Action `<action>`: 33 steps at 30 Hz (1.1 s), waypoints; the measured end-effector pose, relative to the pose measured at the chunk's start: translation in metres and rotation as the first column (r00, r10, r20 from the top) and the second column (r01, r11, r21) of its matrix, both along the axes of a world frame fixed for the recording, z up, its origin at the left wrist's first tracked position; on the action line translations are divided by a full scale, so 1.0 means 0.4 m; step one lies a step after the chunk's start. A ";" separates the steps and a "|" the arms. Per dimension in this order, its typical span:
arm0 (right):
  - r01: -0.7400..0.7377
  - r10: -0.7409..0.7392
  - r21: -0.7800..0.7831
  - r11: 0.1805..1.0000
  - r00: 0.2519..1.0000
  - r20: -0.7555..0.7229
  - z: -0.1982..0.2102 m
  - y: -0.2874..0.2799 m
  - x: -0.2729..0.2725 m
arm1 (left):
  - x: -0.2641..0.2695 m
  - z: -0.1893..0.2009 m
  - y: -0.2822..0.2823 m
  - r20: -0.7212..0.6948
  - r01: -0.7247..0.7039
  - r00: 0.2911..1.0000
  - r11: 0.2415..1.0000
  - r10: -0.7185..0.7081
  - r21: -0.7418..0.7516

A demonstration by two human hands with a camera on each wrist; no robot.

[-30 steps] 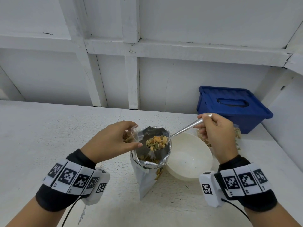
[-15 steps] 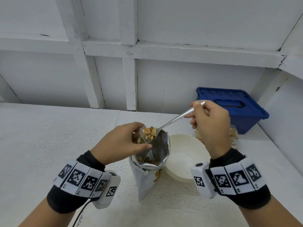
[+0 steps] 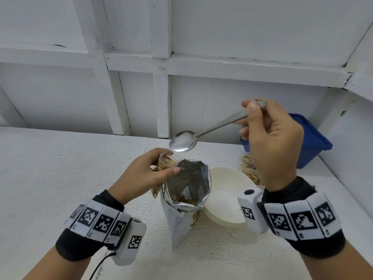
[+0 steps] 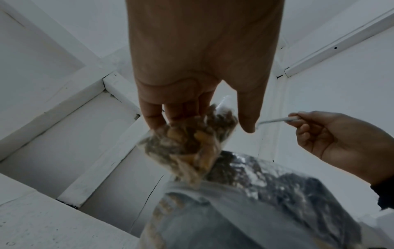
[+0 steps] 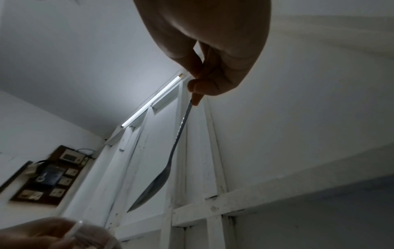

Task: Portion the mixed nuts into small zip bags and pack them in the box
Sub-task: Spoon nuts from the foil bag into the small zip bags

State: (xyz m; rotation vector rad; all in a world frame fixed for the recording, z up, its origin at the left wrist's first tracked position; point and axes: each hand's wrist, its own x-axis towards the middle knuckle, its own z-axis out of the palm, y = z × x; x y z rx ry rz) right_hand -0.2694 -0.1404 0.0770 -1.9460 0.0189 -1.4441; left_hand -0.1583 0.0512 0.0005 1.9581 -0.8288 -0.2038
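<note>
Spoon [image 3: 182, 141] empty, right hand [image 3: 272, 142] | zip bag [image 4: 187, 144] gripped, left hand [image 3: 141, 176]

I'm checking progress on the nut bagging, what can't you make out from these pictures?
- Blue box: head view, right hand covers much of it; contents unseen.
- Filled bags behind the bowl: count hidden by that hand.
- Small zip bag: left wrist view, blurred; left hand covers it in head view.

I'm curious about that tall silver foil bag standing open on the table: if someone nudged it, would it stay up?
Probably not. The foil bag stands tall on a narrow base with few nuts visible low inside, so it likely tips easily. Its crinkled rim suggests thin, floppy walls that would buckle when pushed. Neither hand steadies it.
</note>
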 end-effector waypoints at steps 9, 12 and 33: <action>0.302 -0.254 0.266 0.915 0.946 -0.201 -0.175 -0.152 -0.080 | 0.018 0.011 0.012 0.047 -0.036 0.998 0.998 0.039 -0.058; 0.400 -0.289 0.340 0.851 0.898 -0.333 -0.261 -0.170 -0.107 | 0.019 0.033 0.003 0.079 -0.046 0.996 0.996 0.052 -0.076; 0.334 -0.367 -0.163 0.928 0.757 -0.540 -0.300 -0.090 -0.087 | -0.041 0.096 -0.099 0.098 -0.078 0.991 0.983 0.095 -0.164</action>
